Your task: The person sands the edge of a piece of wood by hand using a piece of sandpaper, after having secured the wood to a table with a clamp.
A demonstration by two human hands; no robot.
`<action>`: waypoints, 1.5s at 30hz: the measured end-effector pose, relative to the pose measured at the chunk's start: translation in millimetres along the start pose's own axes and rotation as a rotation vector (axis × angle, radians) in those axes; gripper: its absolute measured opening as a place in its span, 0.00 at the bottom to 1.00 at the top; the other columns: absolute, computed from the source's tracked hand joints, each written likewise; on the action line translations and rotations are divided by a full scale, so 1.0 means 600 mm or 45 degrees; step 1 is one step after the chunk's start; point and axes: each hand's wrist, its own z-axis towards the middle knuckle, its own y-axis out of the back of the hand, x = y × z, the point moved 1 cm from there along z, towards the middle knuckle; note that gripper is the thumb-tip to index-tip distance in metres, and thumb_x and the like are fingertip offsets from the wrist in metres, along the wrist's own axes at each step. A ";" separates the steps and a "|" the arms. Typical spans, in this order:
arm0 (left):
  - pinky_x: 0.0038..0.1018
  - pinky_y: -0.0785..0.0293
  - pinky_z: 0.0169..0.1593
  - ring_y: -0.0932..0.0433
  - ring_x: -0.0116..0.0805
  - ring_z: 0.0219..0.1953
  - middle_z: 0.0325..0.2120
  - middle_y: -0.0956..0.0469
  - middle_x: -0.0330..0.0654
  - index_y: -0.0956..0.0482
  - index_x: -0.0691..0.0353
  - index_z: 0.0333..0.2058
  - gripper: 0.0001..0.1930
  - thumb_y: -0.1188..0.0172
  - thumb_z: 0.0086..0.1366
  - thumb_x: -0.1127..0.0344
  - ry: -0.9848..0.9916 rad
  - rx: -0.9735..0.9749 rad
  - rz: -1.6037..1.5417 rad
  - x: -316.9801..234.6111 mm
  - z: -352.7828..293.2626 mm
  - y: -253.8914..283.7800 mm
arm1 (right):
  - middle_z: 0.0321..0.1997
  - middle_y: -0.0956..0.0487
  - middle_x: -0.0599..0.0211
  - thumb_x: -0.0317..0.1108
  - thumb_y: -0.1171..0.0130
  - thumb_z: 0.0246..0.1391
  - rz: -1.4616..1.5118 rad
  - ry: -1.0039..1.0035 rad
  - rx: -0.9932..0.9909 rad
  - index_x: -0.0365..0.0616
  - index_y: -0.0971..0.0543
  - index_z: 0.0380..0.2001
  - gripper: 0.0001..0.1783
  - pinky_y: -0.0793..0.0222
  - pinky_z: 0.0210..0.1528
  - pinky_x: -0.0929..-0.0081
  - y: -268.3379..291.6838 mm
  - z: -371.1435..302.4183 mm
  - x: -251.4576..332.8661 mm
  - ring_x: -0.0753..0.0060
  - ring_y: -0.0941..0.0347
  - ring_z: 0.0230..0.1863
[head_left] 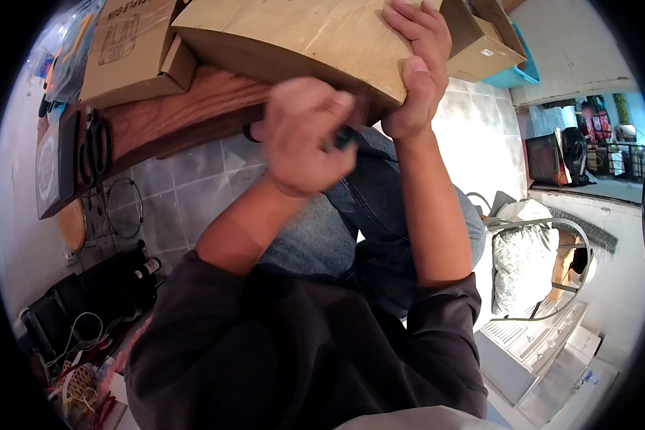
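Observation:
A large tan box or block with a wood-like top (287, 29) lies at the upper middle, overhanging a reddish-brown wooden table (179, 115). My right hand (419, 68) grips its right-hand corner, thumb at the near side and fingers over the top. Just below the box's near edge is my left hand (304, 136), smeared by motion. Its fingers are curled around a small dark thing (342, 137), mostly covered, whose kind I cannot make out. Whether that thing touches the box is hidden.
A brown carton (129, 57) stands on the table's left part. Black-handled scissors (94, 147) are beside a dark flat box (59, 165) at the table's left end. Open cartons (480, 43) and a turquoise bin (516, 72) stand at upper right. My jeans-clad legs are below the table edge.

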 end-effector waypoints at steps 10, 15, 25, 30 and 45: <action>0.36 0.22 0.42 0.20 0.46 0.37 0.36 0.22 0.46 0.21 0.63 0.38 0.15 0.27 0.53 0.80 -0.112 0.315 -0.004 -0.016 0.021 0.017 | 0.60 0.24 0.43 0.58 0.65 0.60 -0.022 -0.032 0.017 0.33 0.18 0.49 0.40 0.54 0.75 0.45 0.000 0.001 0.003 0.37 0.41 0.71; 0.34 0.22 0.41 0.20 0.44 0.37 0.37 0.21 0.45 0.20 0.63 0.41 0.21 0.24 0.49 0.82 -0.013 0.279 -0.282 -0.028 -0.002 0.002 | 0.60 0.23 0.45 0.49 0.59 0.60 0.029 0.196 0.057 0.36 0.21 0.57 0.32 0.54 0.74 0.45 0.001 0.006 -0.003 0.39 0.40 0.69; 0.33 0.22 0.41 0.20 0.44 0.36 0.37 0.22 0.46 0.22 0.64 0.40 0.17 0.27 0.53 0.82 -0.068 0.064 -0.150 -0.006 0.008 -0.001 | 0.56 0.20 0.47 0.48 0.61 0.60 0.040 0.164 -0.048 0.35 0.17 0.48 0.31 0.50 0.73 0.48 -0.015 0.002 -0.006 0.39 0.37 0.65; 0.36 0.21 0.43 0.20 0.47 0.38 0.39 0.21 0.47 0.19 0.65 0.40 0.20 0.29 0.46 0.82 -0.029 0.070 -0.159 -0.010 0.003 0.001 | 0.56 0.21 0.47 0.48 0.61 0.59 0.045 0.175 -0.067 0.36 0.17 0.48 0.31 0.50 0.73 0.47 -0.014 0.005 0.000 0.39 0.37 0.65; 0.35 0.22 0.45 0.20 0.47 0.39 0.39 0.21 0.47 0.19 0.67 0.41 0.20 0.28 0.47 0.83 0.017 -0.063 0.106 -0.002 0.001 0.006 | 0.56 0.21 0.48 0.49 0.60 0.58 0.047 0.162 -0.057 0.37 0.17 0.47 0.31 0.50 0.73 0.48 -0.015 0.002 -0.006 0.40 0.37 0.66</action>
